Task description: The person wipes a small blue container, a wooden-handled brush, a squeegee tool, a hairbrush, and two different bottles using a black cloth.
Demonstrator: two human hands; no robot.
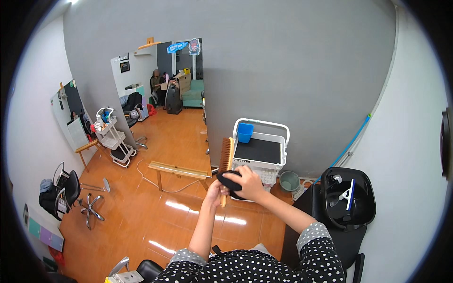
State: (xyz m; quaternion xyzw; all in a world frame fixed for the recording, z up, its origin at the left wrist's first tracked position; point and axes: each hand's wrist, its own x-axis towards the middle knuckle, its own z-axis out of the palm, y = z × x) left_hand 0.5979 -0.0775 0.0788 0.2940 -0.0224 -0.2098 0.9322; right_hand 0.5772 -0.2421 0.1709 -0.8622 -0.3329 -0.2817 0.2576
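My left hand (214, 192) grips the wooden handle of a long brush (226, 155) with brown bristles, held nearly upright in front of me. In my right hand (249, 184) is a black cloth or pad (230, 181), pressed against the brush near the lower end of its bristles. Part of the black material hangs below my right fingers. The handle's tip shows beneath my left hand. Just behind the brush stands a white trolley (260, 165) with a black mat (257, 150) and a blue cup (245, 133) on its top tier.
A black shampoo basin (370, 212) holding a squeegee (350, 194) stands at the right, beside a grey bucket (289, 181). Mirrors (177, 131) lean on the grey wall. A second trolley (113, 139) and a black swivel chair (73, 187) are at the left.
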